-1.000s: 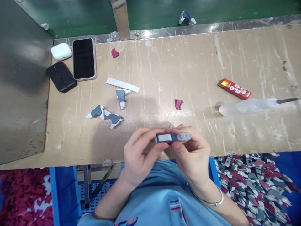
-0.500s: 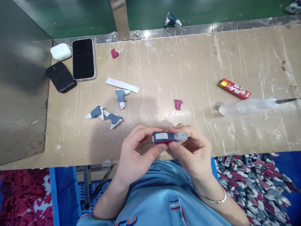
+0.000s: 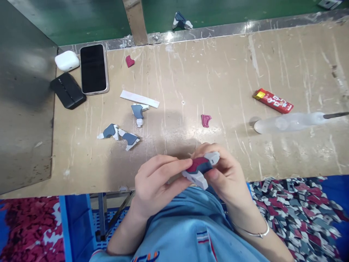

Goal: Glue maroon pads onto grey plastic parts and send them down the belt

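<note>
Piece (image 3: 201, 168): chunky, bent plastic, with two pale grey ends, a dark blue middle and a dark red side. You have it up between your hands, over the near side of the long brown table (image 3: 174, 72).
Left hand (image 3: 154, 182): your bare fingers and thumb pinch the piece at its left end. One fingertip lies on the red.
Right hand (image 3: 233, 178): your bare fingers and thumb pinch the piece too, by the blue middle and the other grey end.
Turn: a moment ago the thin edge with the pale patch was up. Now you have tipped it, and the red side looks up at you.
What that means: you seem to be at the red side now. The red looks snug against the blue, but your finger hides some of it, so I cannot tell for all of it.
Green strip (image 3: 240, 12): along this smooth, flat strip past the table, a small dark blue and white plastic piece (image 3: 180, 19) has slid left. A flat grey plastic piece (image 3: 329, 3) is further in at the top right.
Table bits: the small dark red plastic part (image 3: 206, 120) and the three blue-grey and white plastic pieces (image 3: 130, 138) lie where they did.
</note>
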Available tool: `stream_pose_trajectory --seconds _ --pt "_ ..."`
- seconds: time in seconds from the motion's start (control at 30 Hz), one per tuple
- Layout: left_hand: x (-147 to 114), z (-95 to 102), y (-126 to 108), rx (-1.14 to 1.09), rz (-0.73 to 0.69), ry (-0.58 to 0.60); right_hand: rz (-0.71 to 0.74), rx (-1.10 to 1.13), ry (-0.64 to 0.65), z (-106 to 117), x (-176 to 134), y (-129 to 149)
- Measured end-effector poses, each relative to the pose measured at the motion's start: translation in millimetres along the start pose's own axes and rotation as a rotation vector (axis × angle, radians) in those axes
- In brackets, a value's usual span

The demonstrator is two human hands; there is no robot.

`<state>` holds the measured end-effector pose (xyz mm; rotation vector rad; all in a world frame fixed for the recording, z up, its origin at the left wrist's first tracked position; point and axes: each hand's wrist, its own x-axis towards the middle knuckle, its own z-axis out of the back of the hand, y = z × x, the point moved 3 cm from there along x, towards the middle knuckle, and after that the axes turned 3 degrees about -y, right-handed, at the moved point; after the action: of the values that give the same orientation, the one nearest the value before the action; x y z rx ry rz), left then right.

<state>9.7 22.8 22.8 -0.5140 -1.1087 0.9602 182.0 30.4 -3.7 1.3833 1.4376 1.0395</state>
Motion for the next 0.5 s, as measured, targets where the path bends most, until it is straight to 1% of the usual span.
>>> stream_pose_trajectory --seconds 0.13,0.23,0.3,0.4,0.5 --pt "3 0.9 -1 -0.013 -0.035 0.023 0.192 -0.083 0.042 5 -3 5" --pt "4 -1.7 -3 -0.115 -0.038 0.046 0.32 -0.148 0.054 7 -3 10" --pt "4 -4.0 -4 -0.139 -0.04 0.053 0.385 -0.164 0.07 8 -3 12" --pt "7 -7.2 -4 -0.062 -0.09 0.055 0.456 -0.178 0.106 11 -2 13" --pt "11 -9.6 -3 0.021 -0.178 0.071 0.479 -0.23 0.124 14 -4 10"
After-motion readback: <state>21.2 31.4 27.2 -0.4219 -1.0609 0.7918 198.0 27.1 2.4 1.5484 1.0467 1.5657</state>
